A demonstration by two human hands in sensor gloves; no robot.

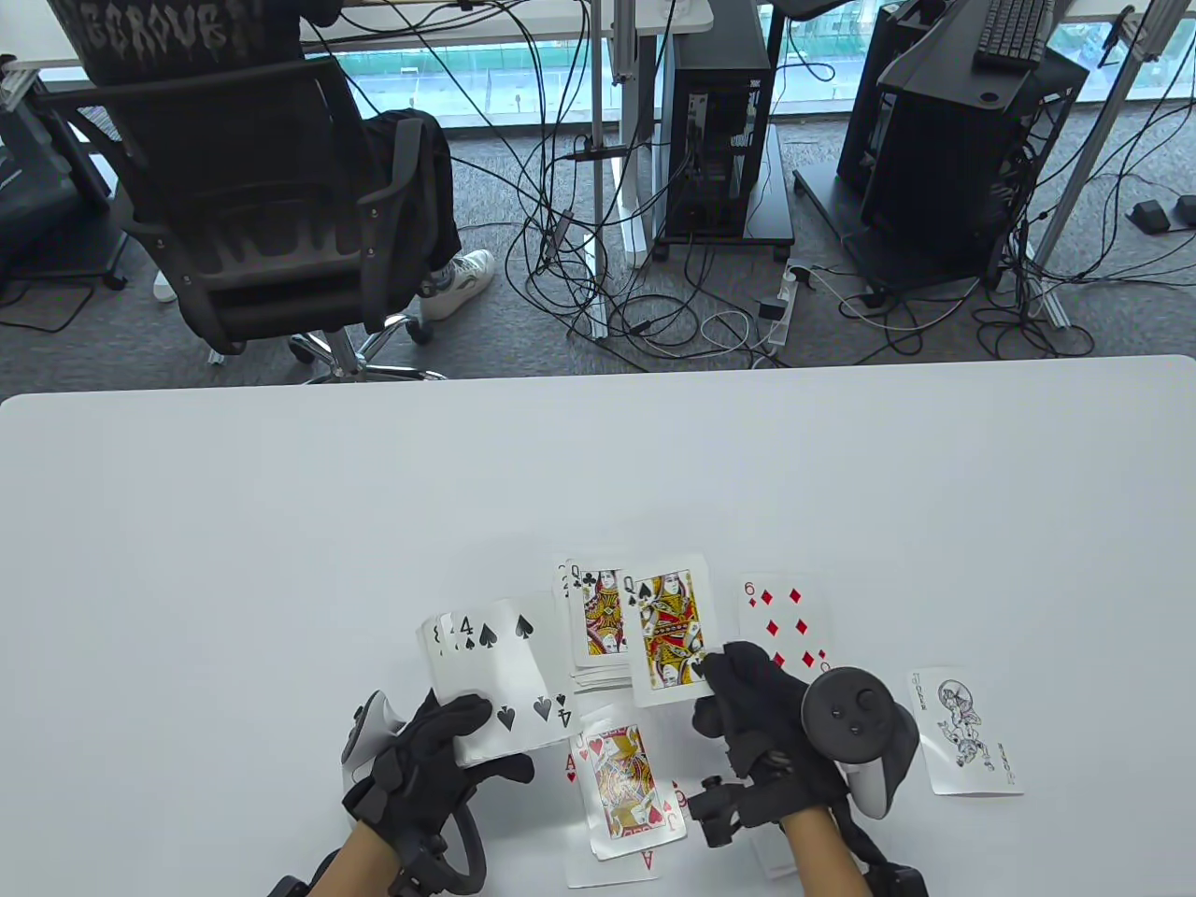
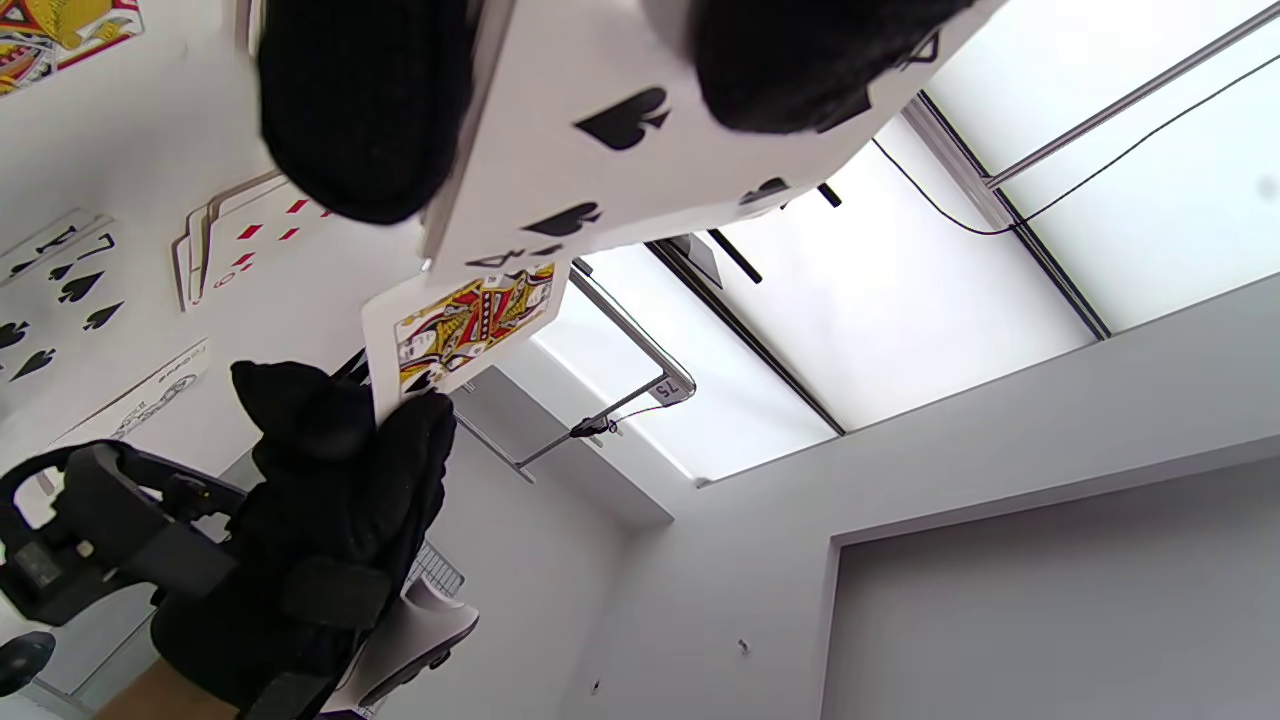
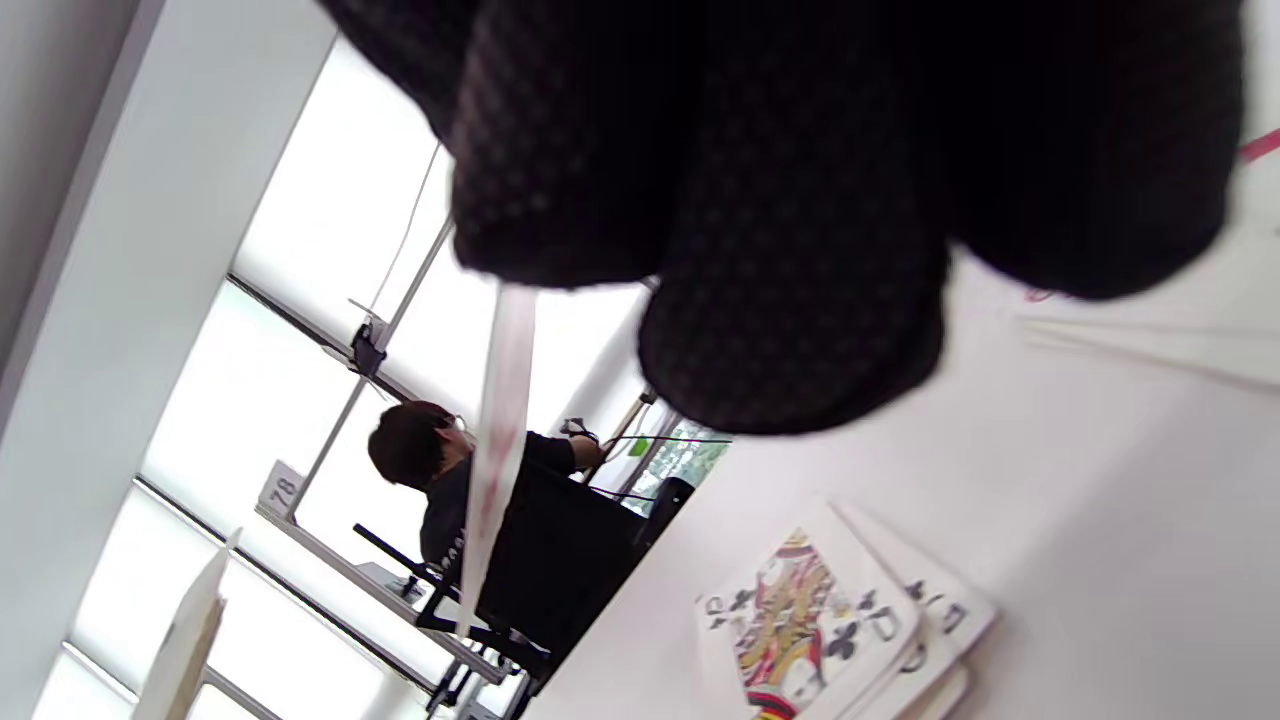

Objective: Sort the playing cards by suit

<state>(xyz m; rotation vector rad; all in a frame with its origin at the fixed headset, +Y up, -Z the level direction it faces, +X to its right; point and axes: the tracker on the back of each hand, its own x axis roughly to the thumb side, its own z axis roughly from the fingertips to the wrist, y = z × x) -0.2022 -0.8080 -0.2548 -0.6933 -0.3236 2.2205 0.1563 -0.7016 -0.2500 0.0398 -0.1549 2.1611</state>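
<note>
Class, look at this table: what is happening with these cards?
Someone is sorting cards by suit. The left hand holds a fan of spades topped by the four of spades. The right hand pinches the queen of spades above the table. Club, heart and diamond piles and a joker lie around.

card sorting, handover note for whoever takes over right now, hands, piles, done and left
Left hand holds a fan of unsorted cards, 4 of spades on top.
Right hand pinches the queen of spades, lifted above the club pile.
Laid out so far: club pile, 6 of diamonds pile, heart pile, joker far right.
Left: set the queen down with the spades, then sort the left hand's fan.
</note>
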